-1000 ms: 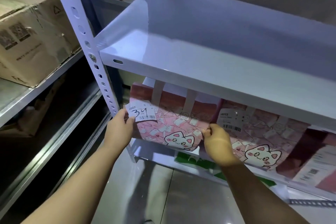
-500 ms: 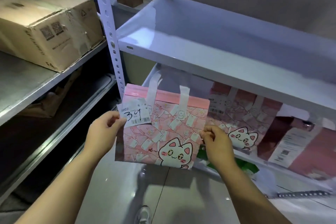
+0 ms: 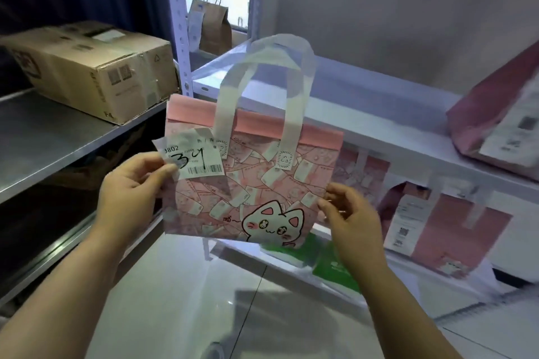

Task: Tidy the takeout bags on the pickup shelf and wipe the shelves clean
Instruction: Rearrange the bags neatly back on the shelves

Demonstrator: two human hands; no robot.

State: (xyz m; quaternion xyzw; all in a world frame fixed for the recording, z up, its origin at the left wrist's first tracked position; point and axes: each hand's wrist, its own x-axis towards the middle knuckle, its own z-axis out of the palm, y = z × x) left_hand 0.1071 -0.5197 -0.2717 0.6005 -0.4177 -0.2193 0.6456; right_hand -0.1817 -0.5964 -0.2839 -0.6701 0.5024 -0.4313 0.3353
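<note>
A pink takeout bag (image 3: 256, 183) with a cartoon cat, white loop handles and a receipt marked "34" hangs in the air in front of the white shelf (image 3: 364, 125). My left hand (image 3: 131, 183) pinches its left edge at the receipt. My right hand (image 3: 350, 216) pinches its right edge. More pink bags (image 3: 446, 224) stand on the lower shelf behind it, and another pink bag (image 3: 495, 119) lies on the upper white shelf at the right edge.
A cardboard box (image 3: 96, 67) sits on the grey metal shelf (image 3: 52, 137) to the left. A brown paper bag (image 3: 214, 23) stands at the back behind the perforated upright post (image 3: 180, 38). Something green (image 3: 332, 265) lies under the lower shelf. Glossy floor below.
Both hands pulled the pink cat bag out of the lower shelf and lifted it up in front of the upper shelf. The view rose and shifted right.
</note>
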